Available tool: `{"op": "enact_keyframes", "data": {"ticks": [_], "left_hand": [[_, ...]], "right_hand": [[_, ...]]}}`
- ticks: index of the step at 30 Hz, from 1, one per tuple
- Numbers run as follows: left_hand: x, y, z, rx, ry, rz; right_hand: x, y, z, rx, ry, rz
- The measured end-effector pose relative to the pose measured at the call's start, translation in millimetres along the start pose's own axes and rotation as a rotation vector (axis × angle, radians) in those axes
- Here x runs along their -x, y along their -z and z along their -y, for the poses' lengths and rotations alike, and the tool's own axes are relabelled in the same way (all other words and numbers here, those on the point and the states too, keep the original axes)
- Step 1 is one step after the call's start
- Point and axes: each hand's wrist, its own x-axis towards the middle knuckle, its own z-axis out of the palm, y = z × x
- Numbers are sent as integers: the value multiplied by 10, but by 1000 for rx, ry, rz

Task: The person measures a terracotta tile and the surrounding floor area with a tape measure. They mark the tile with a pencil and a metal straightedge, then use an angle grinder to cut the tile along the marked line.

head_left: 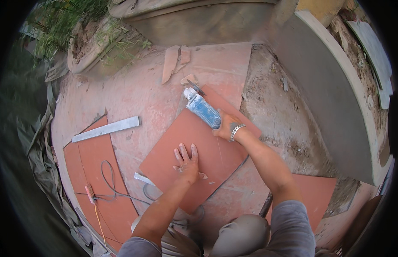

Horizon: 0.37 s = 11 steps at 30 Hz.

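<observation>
A large red tile point(199, 150) lies turned at an angle on the dusty floor before my knees. My left hand point(187, 165) rests flat on it with the fingers spread. In my right hand point(228, 125), with a chain bracelet at the wrist, is a blue angle grinder point(203, 110), gripped by its rear body. The grinder's dusty head and its cutting disc point(196, 88) are at the tile's far corner. Whether the disc touches the tile I cannot tell. A thin pale line runs across the tile near my right wrist.
At left, a metal straight bar point(107, 129) lies across another red tile point(94, 171), with a grey cable point(113, 184) looped over it. Broken tile pieces point(171, 64) lie beyond the grinder. A low curved wall point(331, 94) stands at right beside bare rubble point(289, 115). Another tile point(312, 197) lies near my right arm.
</observation>
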Motion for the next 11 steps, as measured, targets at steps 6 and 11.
{"op": "enact_keyframes", "data": {"ticks": [6,11], "left_hand": [[33,50,-9,0,-1,22],[52,99,-18,-2,-2,41]], "right_hand": [[70,24,-16,-26,-35,32],[103,40,-20,-32,-48,40]]}}
